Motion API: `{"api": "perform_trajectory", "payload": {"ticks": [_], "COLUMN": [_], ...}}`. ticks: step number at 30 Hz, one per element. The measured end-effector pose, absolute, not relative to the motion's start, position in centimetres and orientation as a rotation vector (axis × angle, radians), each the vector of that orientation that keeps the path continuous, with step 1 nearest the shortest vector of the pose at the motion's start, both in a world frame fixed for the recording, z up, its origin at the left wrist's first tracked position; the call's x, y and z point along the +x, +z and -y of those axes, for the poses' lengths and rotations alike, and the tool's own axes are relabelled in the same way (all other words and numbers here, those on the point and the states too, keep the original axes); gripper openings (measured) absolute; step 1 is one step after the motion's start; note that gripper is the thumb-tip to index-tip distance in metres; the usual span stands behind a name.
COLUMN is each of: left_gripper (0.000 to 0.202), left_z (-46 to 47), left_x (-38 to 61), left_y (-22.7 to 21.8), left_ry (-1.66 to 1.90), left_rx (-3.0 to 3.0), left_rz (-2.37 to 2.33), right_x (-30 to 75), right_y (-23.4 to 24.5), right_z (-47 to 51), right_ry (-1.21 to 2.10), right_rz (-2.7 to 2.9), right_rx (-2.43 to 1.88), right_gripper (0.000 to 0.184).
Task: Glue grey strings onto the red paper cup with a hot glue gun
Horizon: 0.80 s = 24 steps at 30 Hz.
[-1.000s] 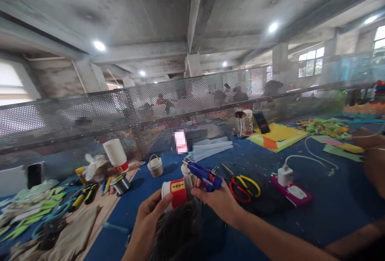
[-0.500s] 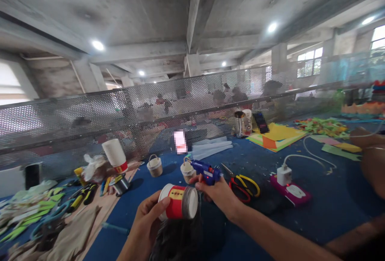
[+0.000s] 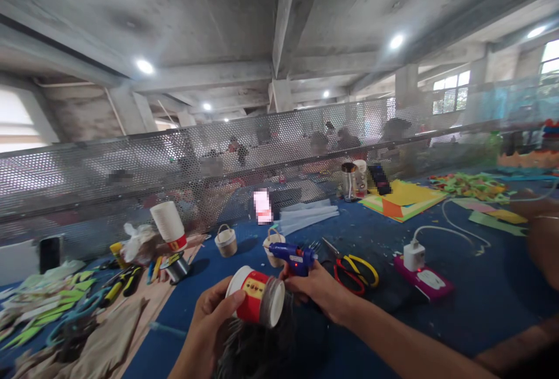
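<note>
One red-and-white paper cup (image 3: 251, 297), tipped on its side above the blue worktop (image 3: 393, 332), banded with grey twine (image 3: 267, 304) near the round white end facing four o'clock. Clasped at the nine o'clock side by the left hand (image 3: 217, 309), thumb beside the yellow label (image 3: 253, 290), grip closed on the cup. Clamped in the grip of the right hand (image 3: 325, 289): a blue glue gun (image 3: 292, 255), between one and two o'clock from the cup, aimed toward ten o'clock and apart from it. Around the cup: at one o'clock, partly behind the gun, a small handled bucket (image 3: 272, 259); at eleven, another bucket (image 3: 226, 244); nearing three, scissors (image 3: 347, 260) with red and yellow handles; farther out at three, a white charger (image 3: 414, 255).
</note>
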<state>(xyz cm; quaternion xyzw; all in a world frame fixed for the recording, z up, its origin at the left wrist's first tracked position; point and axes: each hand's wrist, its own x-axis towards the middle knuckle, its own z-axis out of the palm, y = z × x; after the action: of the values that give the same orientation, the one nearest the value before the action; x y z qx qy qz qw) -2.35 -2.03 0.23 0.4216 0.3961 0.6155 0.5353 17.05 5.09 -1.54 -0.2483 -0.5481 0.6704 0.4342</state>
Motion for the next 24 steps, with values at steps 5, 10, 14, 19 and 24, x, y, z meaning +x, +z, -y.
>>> {"api": "perform_trajectory", "payload": {"ticks": [5,10,14,19,24], "left_gripper": [0.031,0.029,0.027,0.027,0.028], "left_z": [1.8,1.7,1.9,2.0,1.7], "left_x": [-3.2,-3.6,-3.4,-3.2,-3.6], "left_y": [0.0,-0.1,0.3,0.5,0.2], "left_ry": [1.485,1.522,1.565,1.599,1.625], "left_rx": [1.081,1.058,1.031,1.071,1.094], "left_rz": [-0.968,-0.946,-0.954,-0.994,-1.074], "right_x": [17.0,16.9,16.9,16.9,17.1], "right_y": [-1.9,-2.2,-2.1,-2.1,-1.6], "right_z": [-5.1,-5.0,-4.9,-5.3,-5.7], "right_ry": [1.669,1.717,1.722,1.607,1.485], "right_rz": [1.393,1.454,1.499,1.389,1.286], "right_rx": [-0.648,-0.611,-0.594,-0.641,-0.610], "right_gripper": [0.022,0.034,0.032,0.028,0.029]}}
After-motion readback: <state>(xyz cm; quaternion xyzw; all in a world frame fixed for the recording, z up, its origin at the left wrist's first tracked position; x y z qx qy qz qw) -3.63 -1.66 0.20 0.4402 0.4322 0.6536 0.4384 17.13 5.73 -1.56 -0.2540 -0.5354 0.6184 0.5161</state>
